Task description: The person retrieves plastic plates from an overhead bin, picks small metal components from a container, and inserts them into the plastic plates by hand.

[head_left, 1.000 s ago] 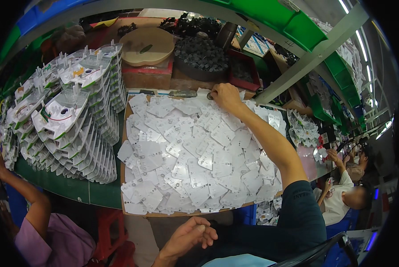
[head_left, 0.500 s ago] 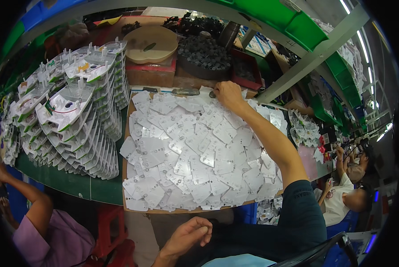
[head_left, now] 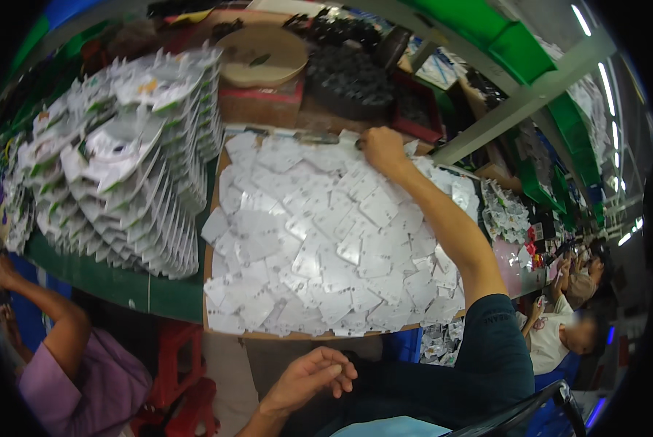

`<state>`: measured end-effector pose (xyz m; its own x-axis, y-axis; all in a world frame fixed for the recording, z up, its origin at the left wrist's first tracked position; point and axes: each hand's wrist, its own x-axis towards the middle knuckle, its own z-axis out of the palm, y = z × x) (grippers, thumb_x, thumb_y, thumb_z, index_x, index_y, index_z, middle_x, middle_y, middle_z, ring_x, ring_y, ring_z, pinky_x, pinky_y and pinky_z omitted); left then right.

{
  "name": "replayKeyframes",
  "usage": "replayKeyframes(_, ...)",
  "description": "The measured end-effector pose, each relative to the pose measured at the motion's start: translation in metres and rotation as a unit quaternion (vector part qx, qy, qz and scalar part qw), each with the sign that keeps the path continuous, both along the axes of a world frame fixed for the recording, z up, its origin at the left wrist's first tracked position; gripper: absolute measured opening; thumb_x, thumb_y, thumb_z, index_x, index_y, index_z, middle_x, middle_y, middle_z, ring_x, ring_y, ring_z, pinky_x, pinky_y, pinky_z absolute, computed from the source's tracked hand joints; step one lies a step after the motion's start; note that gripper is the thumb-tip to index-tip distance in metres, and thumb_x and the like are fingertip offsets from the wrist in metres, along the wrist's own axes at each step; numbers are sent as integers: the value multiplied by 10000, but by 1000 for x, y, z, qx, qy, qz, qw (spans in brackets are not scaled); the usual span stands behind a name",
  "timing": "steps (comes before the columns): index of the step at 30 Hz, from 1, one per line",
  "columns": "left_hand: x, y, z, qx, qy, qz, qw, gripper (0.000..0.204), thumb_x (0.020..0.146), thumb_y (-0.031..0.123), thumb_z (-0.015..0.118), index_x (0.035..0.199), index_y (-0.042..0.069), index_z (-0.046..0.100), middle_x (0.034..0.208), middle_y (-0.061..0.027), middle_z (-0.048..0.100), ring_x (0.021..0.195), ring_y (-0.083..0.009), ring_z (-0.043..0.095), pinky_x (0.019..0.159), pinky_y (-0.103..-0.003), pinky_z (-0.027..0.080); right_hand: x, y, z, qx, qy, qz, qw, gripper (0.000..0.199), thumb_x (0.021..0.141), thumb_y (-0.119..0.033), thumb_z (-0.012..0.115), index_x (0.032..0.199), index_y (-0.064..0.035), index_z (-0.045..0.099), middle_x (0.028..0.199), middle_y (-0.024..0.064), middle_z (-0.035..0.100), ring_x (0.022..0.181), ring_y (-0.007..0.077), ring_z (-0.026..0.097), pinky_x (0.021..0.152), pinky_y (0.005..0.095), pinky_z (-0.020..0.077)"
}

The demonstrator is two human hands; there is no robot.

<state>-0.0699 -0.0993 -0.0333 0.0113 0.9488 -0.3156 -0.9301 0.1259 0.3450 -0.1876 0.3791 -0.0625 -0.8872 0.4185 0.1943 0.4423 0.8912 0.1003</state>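
Note:
A wide layer of overlapping white plastic plates (head_left: 305, 240) covers a brown-edged board in front of me. My right hand (head_left: 385, 151) reaches across to the board's far edge, its fingers curled down at a small dark piece (head_left: 359, 144), which is too small to name. More dark, flat bars (head_left: 318, 138) lie along that edge, left of the hand. Low in the view, my left hand (head_left: 315, 379) hovers over my lap, off the board's near edge. Its fingers are loosely bent and apart, and nothing shows in them.
Tall stacks of white and green plastic housings (head_left: 133, 153) stand on the left. Behind the board are a round tan lid (head_left: 262, 58), a tub of dark parts (head_left: 350, 80) and a red tray (head_left: 417, 109). A metal post (head_left: 516, 95) slants at right. Co-workers sit on both sides.
The whole view has shifted slightly, carrying the table up and to the right, with some blur. My right hand stays at the board's far edge; my left hand remains over my lap.

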Motion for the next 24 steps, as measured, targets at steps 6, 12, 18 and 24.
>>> replayKeyframes(6, 8, -2, -1, 33, -9, 26, 999, 230, 1053, 93, 462, 1265, 15, 504, 1154, -194, 636, 946, -229, 684, 751, -301, 556, 6, -5, 32, -50, 23, -37, 998, 183, 809, -218, 670, 884, -97, 784, 866, 193, 725, 820, 385, 705, 776, 479, 562)
replayKeyframes(12, 20, -8, -10, 28, -23, 31, 999, 213, 1051, 95, 480, 1241, 10, 521, 1124, -176, 647, 938, -214, 685, 747, -286, 560, 32, -63, 86, -150, 73, 24, 986, 185, 841, -201, 669, 915, -61, 765, 857, 157, 735, 804, 351, 702, 754, 428, 553)
replayKeyframes(18, 31, -17, -17, 0, -25, 47, 999, 188, 1038, 79, 505, 1209, 5, 531, 1117, -168, 653, 932, -204, 686, 746, -277, 566, 85, -175, 101, -257, 53, 291, 920, 123, 858, -84, 710, 964, -23, 715, 902, 118, 696, 787, 263, 680, 680, 344, 540)
replayKeyframes(24, 37, -25, -16, -4, -7, 72, 997, 165, 1017, 75, 551, 1162, -2, 554, 1096, -149, 650, 926, -183, 669, 748, -269, 562, 87, -199, 89, -178, 19, 344, 922, 123, 817, -95, 713, 923, -32, 704, 875, 103, 659, 817, 287, 642, 717, 382, 526)
